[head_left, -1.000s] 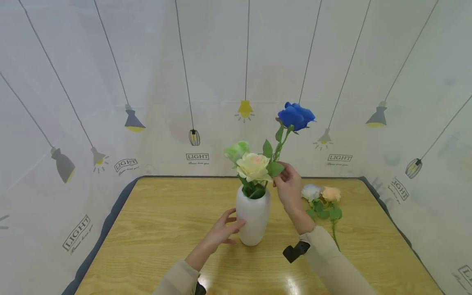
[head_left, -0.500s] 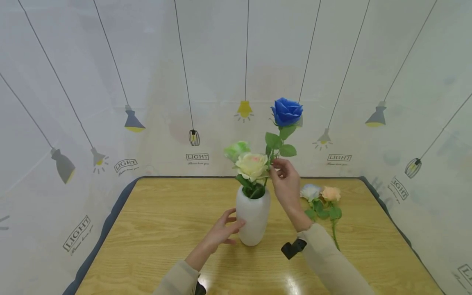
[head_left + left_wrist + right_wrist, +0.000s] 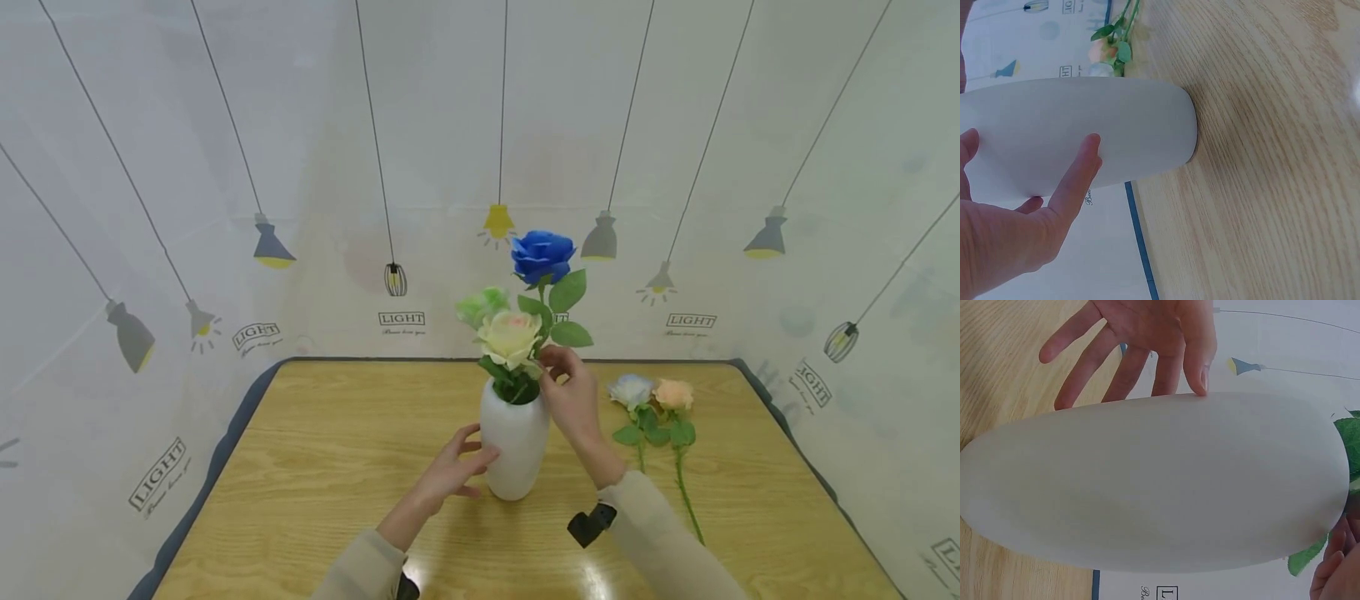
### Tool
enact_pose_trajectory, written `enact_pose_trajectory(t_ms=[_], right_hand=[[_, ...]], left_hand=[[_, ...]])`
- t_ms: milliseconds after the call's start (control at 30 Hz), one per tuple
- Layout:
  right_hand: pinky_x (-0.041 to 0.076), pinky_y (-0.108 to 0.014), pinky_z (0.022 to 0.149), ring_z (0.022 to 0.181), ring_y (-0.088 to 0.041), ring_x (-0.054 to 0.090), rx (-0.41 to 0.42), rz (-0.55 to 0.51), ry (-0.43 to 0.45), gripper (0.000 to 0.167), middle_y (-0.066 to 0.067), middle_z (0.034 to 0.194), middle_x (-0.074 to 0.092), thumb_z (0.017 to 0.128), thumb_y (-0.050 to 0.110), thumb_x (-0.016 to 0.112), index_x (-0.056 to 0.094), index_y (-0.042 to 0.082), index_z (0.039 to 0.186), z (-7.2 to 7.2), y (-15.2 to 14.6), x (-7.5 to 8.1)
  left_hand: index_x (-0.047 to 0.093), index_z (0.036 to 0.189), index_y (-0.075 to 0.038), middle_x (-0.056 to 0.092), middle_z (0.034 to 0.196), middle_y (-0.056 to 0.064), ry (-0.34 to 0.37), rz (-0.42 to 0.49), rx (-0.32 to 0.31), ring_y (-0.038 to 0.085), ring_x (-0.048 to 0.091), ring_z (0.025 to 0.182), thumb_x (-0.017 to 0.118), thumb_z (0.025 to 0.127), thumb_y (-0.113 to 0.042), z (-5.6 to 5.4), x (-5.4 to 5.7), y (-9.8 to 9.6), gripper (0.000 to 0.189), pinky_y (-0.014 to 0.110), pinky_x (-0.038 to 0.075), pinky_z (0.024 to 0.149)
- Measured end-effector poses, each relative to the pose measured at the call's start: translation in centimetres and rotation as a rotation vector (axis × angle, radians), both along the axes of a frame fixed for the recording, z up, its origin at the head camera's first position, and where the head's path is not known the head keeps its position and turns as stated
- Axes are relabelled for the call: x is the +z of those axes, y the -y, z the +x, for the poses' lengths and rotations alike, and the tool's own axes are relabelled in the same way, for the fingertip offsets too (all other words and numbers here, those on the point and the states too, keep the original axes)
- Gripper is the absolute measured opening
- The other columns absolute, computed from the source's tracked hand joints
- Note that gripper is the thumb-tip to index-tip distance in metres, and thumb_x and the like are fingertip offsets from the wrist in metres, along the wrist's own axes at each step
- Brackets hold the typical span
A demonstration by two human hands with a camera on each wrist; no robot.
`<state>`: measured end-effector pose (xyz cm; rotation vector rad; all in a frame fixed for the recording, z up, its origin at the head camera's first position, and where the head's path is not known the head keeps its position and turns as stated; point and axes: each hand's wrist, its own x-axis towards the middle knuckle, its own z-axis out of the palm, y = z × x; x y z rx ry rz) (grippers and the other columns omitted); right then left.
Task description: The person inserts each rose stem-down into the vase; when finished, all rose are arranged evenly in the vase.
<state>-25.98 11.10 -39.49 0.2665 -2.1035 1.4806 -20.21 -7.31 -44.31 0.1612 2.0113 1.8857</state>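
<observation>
A white vase (image 3: 516, 442) stands upright on the table, holding a cream rose (image 3: 512, 339) and a green-and-white flower (image 3: 482, 307). My left hand (image 3: 450, 471) rests on the vase's left side. Its fingers (image 3: 1088, 369) are spread and fairly straight in the right wrist view, with the thumb touching the wall. Over the vase's right rim, my right hand (image 3: 572, 396) pinches the stem of a blue rose (image 3: 543, 257), whose head rises above the other blooms. The lower stem is hidden behind the cream rose and the rim; leaves (image 3: 1350, 440) show at the mouth.
To the right, a pale blue-white rose (image 3: 630, 391) and a peach rose (image 3: 673, 394) lie side by side on the wooden table (image 3: 337, 450). A white curtain (image 3: 442, 125) printed with lamps surrounds the back and sides.
My right hand has carried the blue rose left and then down, bringing its head over the vase and its stem toward the mouth. The left hand and vase have stayed still.
</observation>
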Motion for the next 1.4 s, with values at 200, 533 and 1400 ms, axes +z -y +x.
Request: enact_pose_trajectory(t_ms=[200, 533, 1400], right_hand=[[0.042, -0.029, 0.058, 0.068, -0.017, 0.053, 0.007, -0.009, -0.033, 0.010, -0.009, 0.078, 0.063, 0.077, -0.003, 0.061, 0.063, -0.001, 0.087, 0.2, 0.3, -0.7], [0.039, -0.022, 0.053, 0.066, -0.016, 0.050, -0.025, -0.052, -0.003, 0.012, -0.006, 0.080, 0.062, 0.081, 0.014, 0.065, 0.066, 0.003, 0.087, 0.6, -0.3, -0.3], [0.036, -0.019, 0.050, 0.063, -0.014, 0.044, 0.020, -0.142, 0.009, 0.024, -0.007, 0.074, 0.050, 0.082, 0.017, 0.065, 0.066, -0.005, 0.091, -0.9, -0.5, 6.6]], left_hand=[[0.022, 0.136, 0.000, 0.031, 0.128, 0.030, -0.006, -0.003, 0.000, 0.045, 0.043, 0.106, 0.056, 0.087, -0.032, 0.0, 0.0, 0.0, 0.068, 0.045, 0.048, 0.070], [0.021, 0.136, 0.001, 0.031, 0.128, 0.030, -0.001, 0.003, 0.003, 0.044, 0.043, 0.106, 0.056, 0.087, -0.032, 0.1, 0.0, 0.1, 0.069, 0.048, 0.047, 0.072], [0.022, 0.136, 0.000, 0.030, 0.129, 0.030, -0.009, 0.003, 0.001, 0.045, 0.043, 0.107, 0.057, 0.086, -0.033, 0.0, -0.2, 0.0, 0.070, 0.046, 0.048, 0.070]])
